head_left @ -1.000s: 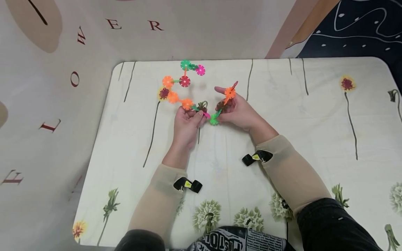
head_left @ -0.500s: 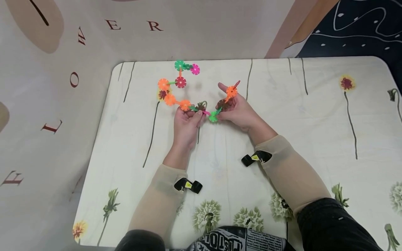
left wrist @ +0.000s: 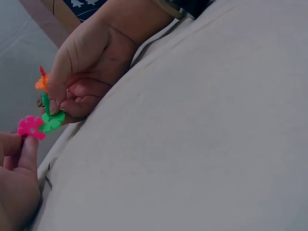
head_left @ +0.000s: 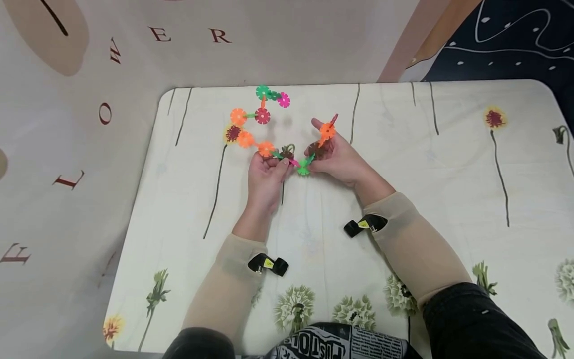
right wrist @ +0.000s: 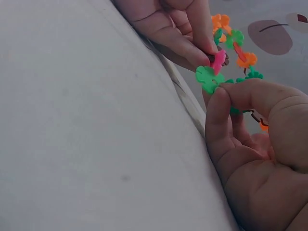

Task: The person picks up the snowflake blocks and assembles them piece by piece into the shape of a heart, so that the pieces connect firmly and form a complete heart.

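My left hand point(head_left: 265, 182) pinches a chain of slotted plastic snowflake discs by its near end, at a brown disc and a pink disc point(left wrist: 32, 128). From there the chain winds away over the table through orange discs point(head_left: 238, 116), a red disc point(head_left: 262, 115) and a green disc point(head_left: 263, 92). My right hand point(head_left: 338, 159) pinches a shorter string by a light green disc point(right wrist: 208, 79) and its darker green neighbour. An orange disc point(head_left: 327, 130) sticks up by its raised index finger. The pink and light green discs meet edge to edge between the hands.
A pale cloth with printed flowers point(head_left: 495, 118) covers the table point(head_left: 403, 164). Its far edge borders a light lettered surface point(head_left: 287, 55). A dark patterned cloth point(head_left: 515, 45) lies at the back right. Small black cameras point(head_left: 269, 265) sit on both wrists.
The chain's far end swung left, then back to the right. Both hands stay nearly in place, with the light green disc slightly farther from the body.
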A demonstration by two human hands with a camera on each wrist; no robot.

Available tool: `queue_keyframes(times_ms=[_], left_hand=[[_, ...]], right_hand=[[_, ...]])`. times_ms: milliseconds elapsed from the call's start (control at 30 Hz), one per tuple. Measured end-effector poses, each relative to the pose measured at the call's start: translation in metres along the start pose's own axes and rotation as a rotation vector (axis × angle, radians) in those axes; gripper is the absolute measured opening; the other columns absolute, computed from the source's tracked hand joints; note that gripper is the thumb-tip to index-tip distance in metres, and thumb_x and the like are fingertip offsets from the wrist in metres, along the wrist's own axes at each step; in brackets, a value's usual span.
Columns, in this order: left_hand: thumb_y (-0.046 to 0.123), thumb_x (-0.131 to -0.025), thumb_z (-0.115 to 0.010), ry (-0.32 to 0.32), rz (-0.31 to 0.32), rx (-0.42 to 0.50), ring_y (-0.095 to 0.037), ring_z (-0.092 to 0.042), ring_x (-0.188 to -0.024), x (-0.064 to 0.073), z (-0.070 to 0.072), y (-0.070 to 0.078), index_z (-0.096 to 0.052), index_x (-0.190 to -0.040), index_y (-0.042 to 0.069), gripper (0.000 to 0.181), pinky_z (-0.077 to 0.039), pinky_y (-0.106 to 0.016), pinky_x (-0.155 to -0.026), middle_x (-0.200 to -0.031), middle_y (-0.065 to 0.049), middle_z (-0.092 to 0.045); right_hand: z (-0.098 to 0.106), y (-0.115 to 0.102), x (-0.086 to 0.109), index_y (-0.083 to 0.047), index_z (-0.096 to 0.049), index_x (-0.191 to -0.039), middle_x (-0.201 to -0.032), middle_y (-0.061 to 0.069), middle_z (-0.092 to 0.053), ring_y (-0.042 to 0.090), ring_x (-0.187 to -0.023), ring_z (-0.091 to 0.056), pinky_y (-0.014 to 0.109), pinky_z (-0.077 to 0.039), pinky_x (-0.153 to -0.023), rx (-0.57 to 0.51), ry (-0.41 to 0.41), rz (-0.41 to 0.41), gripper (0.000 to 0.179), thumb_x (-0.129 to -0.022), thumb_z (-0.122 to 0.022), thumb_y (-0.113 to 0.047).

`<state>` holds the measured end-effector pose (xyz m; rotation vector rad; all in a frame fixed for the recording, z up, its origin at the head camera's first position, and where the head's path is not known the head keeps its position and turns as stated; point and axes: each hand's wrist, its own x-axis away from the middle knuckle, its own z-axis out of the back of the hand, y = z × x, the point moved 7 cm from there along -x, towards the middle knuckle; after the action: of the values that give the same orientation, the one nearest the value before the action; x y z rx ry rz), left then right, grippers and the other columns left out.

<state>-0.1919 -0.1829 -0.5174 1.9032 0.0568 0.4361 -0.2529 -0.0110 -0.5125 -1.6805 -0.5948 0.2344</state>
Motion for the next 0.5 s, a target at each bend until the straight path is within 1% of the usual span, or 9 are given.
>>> queue_keyframes(times_ms=[67,133,167,233,267,333,400,500], left_hand=[[-0.012,-0.099,-0.067,-0.009,-0.008,0.018,-0.020,-0.073,-0.096,0.000,0.000,0.001,-0.050,-0.111,0.007,0.028,-0.062,-0.037,-0.094,-0.094,-0.008,-0.059],[-0.014,-0.099,-0.066,-0.022,-0.013,0.030,-0.022,-0.073,-0.098,0.000,0.000,0.001,-0.051,-0.117,0.004,0.030,-0.062,-0.038,-0.094,-0.098,-0.010,-0.061],[-0.015,-0.098,-0.066,-0.031,-0.014,0.033,-0.023,-0.073,-0.099,0.000,-0.001,0.002,-0.051,-0.120,0.003,0.032,-0.062,-0.039,-0.095,-0.101,-0.011,-0.062],[-0.016,-0.097,-0.066,-0.054,-0.015,0.020,-0.025,-0.073,-0.104,0.000,-0.001,0.002,-0.050,-0.127,-0.001,0.037,-0.062,-0.040,-0.095,-0.108,-0.014,-0.063],[-0.016,-0.097,-0.066,-0.068,-0.021,-0.006,-0.026,-0.072,-0.106,-0.001,-0.002,0.003,-0.050,-0.131,-0.002,0.040,-0.062,-0.040,-0.095,-0.113,-0.015,-0.063],[-0.015,-0.096,-0.069,-0.085,-0.040,-0.079,-0.026,-0.070,-0.113,-0.001,-0.001,0.005,-0.049,-0.137,-0.002,0.048,-0.061,-0.038,-0.096,-0.124,-0.016,-0.063],[-0.015,-0.094,-0.070,-0.093,-0.065,-0.124,-0.028,-0.069,-0.120,-0.002,0.002,0.008,-0.045,-0.143,0.000,0.057,-0.061,-0.037,-0.097,-0.134,-0.017,-0.061],[-0.018,-0.091,-0.070,-0.093,-0.088,-0.136,-0.032,-0.068,-0.124,-0.003,0.006,0.012,-0.037,-0.151,0.009,0.073,-0.060,-0.038,-0.099,-0.140,-0.018,-0.061]], right_hand=[[0.000,-0.001,0.000,-0.013,-0.024,-0.170,-0.120,0.023,-0.062,0.027,-0.112,-0.063,0.027,-0.060,-0.086,-0.005,-0.001,0.008,0.105,-0.083,-0.067,0.027],[0.000,-0.002,0.000,-0.012,-0.028,-0.168,-0.124,0.021,-0.061,0.027,-0.114,-0.062,0.027,-0.060,-0.085,0.004,0.001,0.012,0.098,-0.085,-0.066,0.024],[0.000,-0.003,0.001,-0.012,-0.031,-0.167,-0.124,0.019,-0.062,0.027,-0.111,-0.063,0.026,-0.060,-0.082,0.009,0.003,0.013,0.094,-0.087,-0.064,0.021],[-0.001,-0.006,0.002,-0.011,-0.035,-0.165,-0.121,0.016,-0.064,0.027,-0.104,-0.065,0.028,-0.060,-0.076,0.017,0.005,0.012,0.081,-0.093,-0.063,0.012],[-0.001,-0.007,0.003,-0.009,-0.037,-0.164,-0.118,0.016,-0.066,0.027,-0.098,-0.066,0.029,-0.060,-0.072,0.021,0.004,0.012,0.073,-0.097,-0.062,0.007],[-0.003,-0.008,0.003,-0.007,-0.040,-0.160,-0.110,0.015,-0.069,0.025,-0.086,-0.065,0.031,-0.060,-0.065,0.026,0.008,0.009,0.059,-0.104,-0.058,-0.002],[-0.004,-0.008,0.002,-0.004,-0.044,-0.156,-0.102,0.014,-0.070,0.025,-0.077,-0.064,0.031,-0.059,-0.062,0.036,0.010,0.002,0.049,-0.108,-0.055,-0.008],[-0.005,-0.007,0.001,-0.002,-0.049,-0.150,-0.094,0.014,-0.069,0.024,-0.069,-0.060,0.030,-0.057,-0.057,0.052,0.012,-0.016,0.042,-0.109,-0.054,-0.005]])
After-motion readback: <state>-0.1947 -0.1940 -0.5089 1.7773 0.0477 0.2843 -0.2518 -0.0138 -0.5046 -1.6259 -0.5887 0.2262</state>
